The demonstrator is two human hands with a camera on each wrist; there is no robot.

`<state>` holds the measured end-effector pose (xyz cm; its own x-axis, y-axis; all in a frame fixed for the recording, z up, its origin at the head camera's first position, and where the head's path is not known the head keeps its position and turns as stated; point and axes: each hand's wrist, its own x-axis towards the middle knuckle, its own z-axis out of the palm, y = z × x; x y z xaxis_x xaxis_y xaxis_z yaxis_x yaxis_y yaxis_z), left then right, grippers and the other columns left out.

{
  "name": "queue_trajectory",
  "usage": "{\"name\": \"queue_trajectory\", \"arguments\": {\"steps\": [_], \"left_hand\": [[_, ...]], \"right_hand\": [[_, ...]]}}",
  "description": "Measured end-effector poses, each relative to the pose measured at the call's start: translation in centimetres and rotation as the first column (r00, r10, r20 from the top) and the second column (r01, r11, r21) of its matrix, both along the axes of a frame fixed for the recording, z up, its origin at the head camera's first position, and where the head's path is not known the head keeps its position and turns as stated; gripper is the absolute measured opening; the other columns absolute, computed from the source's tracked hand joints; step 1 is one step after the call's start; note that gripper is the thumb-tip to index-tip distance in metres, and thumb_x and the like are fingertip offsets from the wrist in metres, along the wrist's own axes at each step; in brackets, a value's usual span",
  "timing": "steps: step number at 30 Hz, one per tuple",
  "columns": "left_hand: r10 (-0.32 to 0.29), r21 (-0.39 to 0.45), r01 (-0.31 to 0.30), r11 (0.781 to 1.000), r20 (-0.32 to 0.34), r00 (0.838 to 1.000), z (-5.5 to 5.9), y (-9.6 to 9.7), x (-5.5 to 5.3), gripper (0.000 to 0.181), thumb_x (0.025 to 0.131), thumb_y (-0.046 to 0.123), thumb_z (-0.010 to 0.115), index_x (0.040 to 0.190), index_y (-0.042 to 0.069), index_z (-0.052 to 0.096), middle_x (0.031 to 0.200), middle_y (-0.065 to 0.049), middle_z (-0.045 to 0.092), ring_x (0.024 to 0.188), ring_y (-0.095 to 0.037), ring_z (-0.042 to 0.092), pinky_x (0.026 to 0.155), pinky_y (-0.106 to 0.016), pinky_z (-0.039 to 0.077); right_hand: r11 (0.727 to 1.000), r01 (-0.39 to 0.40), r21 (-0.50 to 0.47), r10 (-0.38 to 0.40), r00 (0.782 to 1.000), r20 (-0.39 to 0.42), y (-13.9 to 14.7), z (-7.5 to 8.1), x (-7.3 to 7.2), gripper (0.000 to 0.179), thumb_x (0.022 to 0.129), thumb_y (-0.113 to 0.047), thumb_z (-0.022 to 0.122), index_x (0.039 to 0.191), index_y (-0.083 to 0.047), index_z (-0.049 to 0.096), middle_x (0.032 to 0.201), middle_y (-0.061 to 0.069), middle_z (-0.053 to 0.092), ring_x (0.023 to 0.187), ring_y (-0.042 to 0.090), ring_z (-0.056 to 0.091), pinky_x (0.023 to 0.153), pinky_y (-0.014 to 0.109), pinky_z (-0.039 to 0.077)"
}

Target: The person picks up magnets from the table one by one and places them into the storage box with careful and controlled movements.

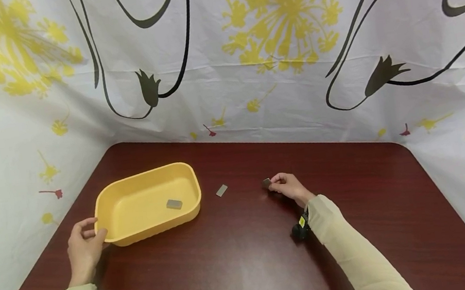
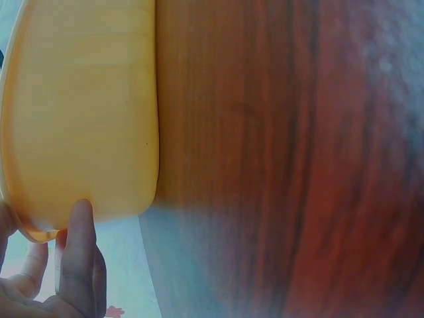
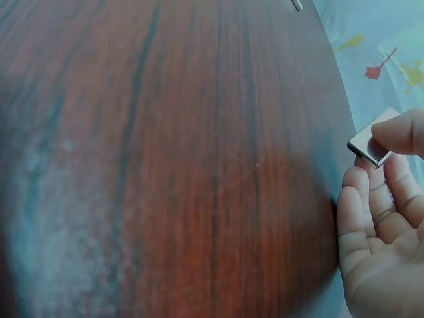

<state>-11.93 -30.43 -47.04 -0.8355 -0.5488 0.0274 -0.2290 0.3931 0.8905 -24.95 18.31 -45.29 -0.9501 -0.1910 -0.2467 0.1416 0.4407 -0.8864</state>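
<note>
My left hand (image 1: 83, 253) grips the left end of a yellow plastic tub (image 1: 138, 235) at its rim. In the left wrist view, fingers (image 2: 81, 258) lie along the tub's outer wall (image 2: 86, 112) and the thumb is at the rim. My right hand (image 1: 289, 188), right of the tub, pinches a small flat rectangular metal piece (image 1: 266, 183) between thumb and fingertips. Its shiny face and thin edge show in the right wrist view, where the metal piece (image 3: 366, 143) is tilted. A similar grey piece (image 1: 174, 204) lies inside the tub. Another metal piece (image 1: 222, 190) lies on the table between tub and right hand.
The dark red wood-grain table (image 1: 238, 257) has rounded far corners. A white curtain (image 1: 209, 35) with yellow and dark flower prints hangs behind it and along the sides. Small black cameras are strapped to both wrists.
</note>
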Motion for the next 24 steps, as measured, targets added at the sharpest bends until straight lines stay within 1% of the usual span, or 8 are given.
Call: {"name": "queue_trajectory", "arguments": {"steps": [3, 5, 8, 13, 16, 19, 22, 24], "left_hand": [[0.006, -0.026, -0.006, 1.0, 0.011, 1.0, -1.4, -0.8, -0.5, 0.037, 0.081, 0.018, 0.056, 0.115, 0.009, 0.046, 0.085, -0.008, 0.052, 0.055, -0.012, 0.059, 0.048, -0.022, 0.051], [0.014, -0.035, -0.013, 0.999, 0.02, 1.0, -1.8, -1.0, -0.6, 0.036, 0.082, 0.019, 0.055, 0.115, 0.011, 0.045, 0.087, -0.008, 0.051, 0.055, -0.012, 0.06, 0.049, -0.022, 0.051], [0.007, -0.03, -0.006, 1.0, 0.013, 1.0, -1.6, -0.9, -0.6, 0.036, 0.082, 0.018, 0.055, 0.115, 0.01, 0.046, 0.086, -0.008, 0.051, 0.055, -0.012, 0.059, 0.048, -0.022, 0.051], [-0.01, -0.002, 0.01, 1.0, -0.004, 1.0, -0.5, -0.2, -0.2, 0.037, 0.08, 0.016, 0.057, 0.114, 0.008, 0.046, 0.082, -0.006, 0.052, 0.054, -0.013, 0.059, 0.046, -0.02, 0.05], [0.001, -0.012, -0.001, 1.0, 0.013, 1.0, -0.7, -0.4, -0.3, 0.038, 0.08, 0.017, 0.056, 0.115, 0.008, 0.045, 0.085, -0.008, 0.052, 0.055, -0.012, 0.059, 0.046, -0.02, 0.05], [0.017, -0.029, -0.016, 0.999, 0.037, 0.999, -1.4, -0.8, -0.6, 0.039, 0.081, 0.019, 0.055, 0.118, 0.009, 0.044, 0.09, -0.011, 0.052, 0.056, -0.012, 0.059, 0.049, -0.021, 0.051], [0.015, -0.031, -0.013, 0.999, 0.046, 0.999, -1.9, -1.1, -0.8, 0.041, 0.082, 0.02, 0.055, 0.12, 0.009, 0.043, 0.093, -0.012, 0.052, 0.058, -0.013, 0.06, 0.051, -0.024, 0.052], [0.012, -0.036, -0.01, 0.999, 0.043, 0.999, -2.0, -1.2, -0.9, 0.041, 0.082, 0.02, 0.055, 0.12, 0.009, 0.043, 0.092, -0.012, 0.052, 0.057, -0.013, 0.06, 0.05, -0.024, 0.052]], "right_hand": [[1.0, -0.004, -0.031, 0.004, 1.0, 0.0, 0.1, 0.1, 0.2, 0.013, 0.086, -0.009, 0.054, 0.095, 0.0, 0.05, 0.091, 0.01, 0.056, 0.082, 0.019, 0.054, 0.07, 0.028, 0.048], [0.998, -0.007, -0.055, 0.007, 1.0, 0.002, 0.1, 0.2, 0.4, 0.013, 0.087, -0.008, 0.053, 0.096, 0.001, 0.049, 0.093, 0.012, 0.055, 0.084, 0.02, 0.056, 0.073, 0.03, 0.049], [0.996, -0.007, -0.084, 0.007, 1.0, -0.007, 0.1, 0.4, 0.6, 0.014, 0.087, -0.007, 0.052, 0.097, 0.002, 0.048, 0.096, 0.016, 0.055, 0.085, 0.021, 0.057, 0.075, 0.033, 0.05], [0.996, -0.01, -0.094, 0.007, 1.0, -0.024, -0.1, 0.5, 0.8, 0.014, 0.087, -0.007, 0.053, 0.097, 0.003, 0.049, 0.095, 0.016, 0.055, 0.087, 0.024, 0.057, 0.076, 0.035, 0.05], [0.996, -0.016, -0.092, 0.014, 0.999, -0.031, -0.3, 0.5, 0.8, 0.014, 0.087, -0.006, 0.053, 0.096, 0.002, 0.049, 0.093, 0.015, 0.056, 0.088, 0.026, 0.056, 0.075, 0.035, 0.051], [0.995, -0.021, -0.094, 0.017, 0.999, -0.04, -0.5, 0.6, 0.7, 0.013, 0.087, -0.006, 0.053, 0.096, 0.002, 0.049, 0.092, 0.014, 0.057, 0.088, 0.027, 0.056, 0.074, 0.034, 0.051], [0.995, -0.023, -0.098, 0.018, 0.999, -0.043, -0.8, 0.8, 0.7, 0.012, 0.087, -0.005, 0.053, 0.095, 0.002, 0.05, 0.093, 0.015, 0.057, 0.088, 0.027, 0.057, 0.073, 0.034, 0.051], [0.995, -0.024, -0.1, 0.02, 0.999, -0.047, -1.0, 1.0, 0.8, 0.011, 0.086, -0.005, 0.052, 0.095, 0.002, 0.05, 0.093, 0.015, 0.058, 0.087, 0.026, 0.057, 0.074, 0.034, 0.051]]}}
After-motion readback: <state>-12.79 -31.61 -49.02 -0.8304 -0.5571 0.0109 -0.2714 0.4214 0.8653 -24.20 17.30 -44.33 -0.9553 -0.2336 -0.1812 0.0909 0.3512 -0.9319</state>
